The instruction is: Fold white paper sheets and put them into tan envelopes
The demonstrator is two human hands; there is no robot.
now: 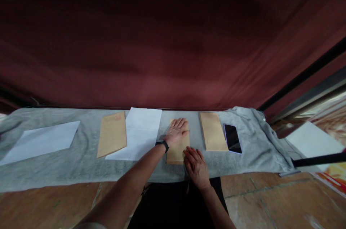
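A brown paper envelope (175, 153) lies lengthwise in front of me on the grey cloth. My left hand (177, 130), with a black band on its wrist, rests flat on its upper part, fingers stretched toward the far edge. My right hand (196, 167) is at the envelope's lower right edge, fingers extended and fingertips touching or just beside it. Neither hand grips anything. To the right sits what looks like a stack of brown envelopes (214, 133). At the left another brown envelope (112, 135) overlaps a creased white sheet (144, 124).
A dark-screened phone (233, 139) lies beside the right stack. Farther left is another white sheet (45, 139). Grey cloth (86, 171) covers the narrow bench or table. Behind it hangs a dark red curtain (167, 85). Black bars (305, 70) and a white panel (315, 140) stand at the right.
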